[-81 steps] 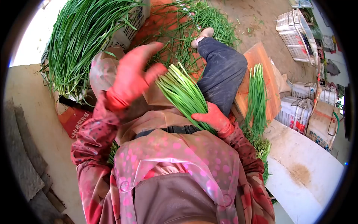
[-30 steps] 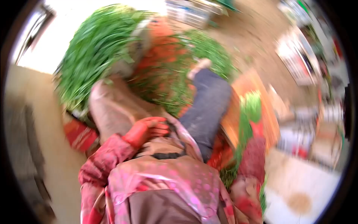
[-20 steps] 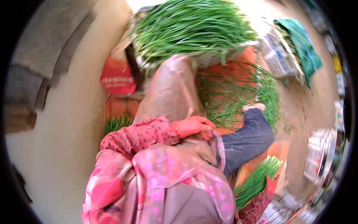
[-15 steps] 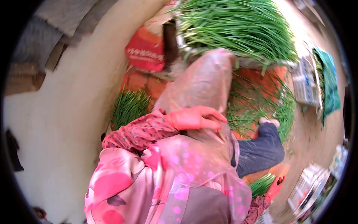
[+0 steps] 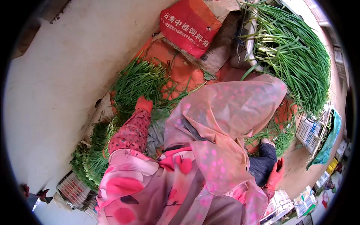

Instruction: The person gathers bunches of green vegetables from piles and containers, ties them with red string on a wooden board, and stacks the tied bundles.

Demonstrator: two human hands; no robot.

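My left hand [image 5: 144, 104], in an orange-red rubber glove, reaches down at the edge of a pile of garlic chives [image 5: 140, 80] by the wall. Its fingers are mostly hidden, so whether they grip any stalks cannot be made out. Low on the right, my right hand [image 5: 276, 174], gloved alike, is beside my knee in dark trousers [image 5: 261, 167]. Its fingers are extended and apart, with nothing seen in them. A clear pink-dotted plastic apron [image 5: 228, 108] covers my lap.
A large heap of chives [image 5: 296, 56] rests in a white-rimmed container at upper right. A red printed sack [image 5: 189, 28] lies near the wall [image 5: 63, 93]. More greens [image 5: 97, 153] are at lower left. Loose leaves [image 5: 281, 137] litter the floor near a white plastic crate [image 5: 311, 129].
My left hand has moved from over my lap to the chive pile by the wall. The view has turned left. The chive bundle near my right hand is out of sight.
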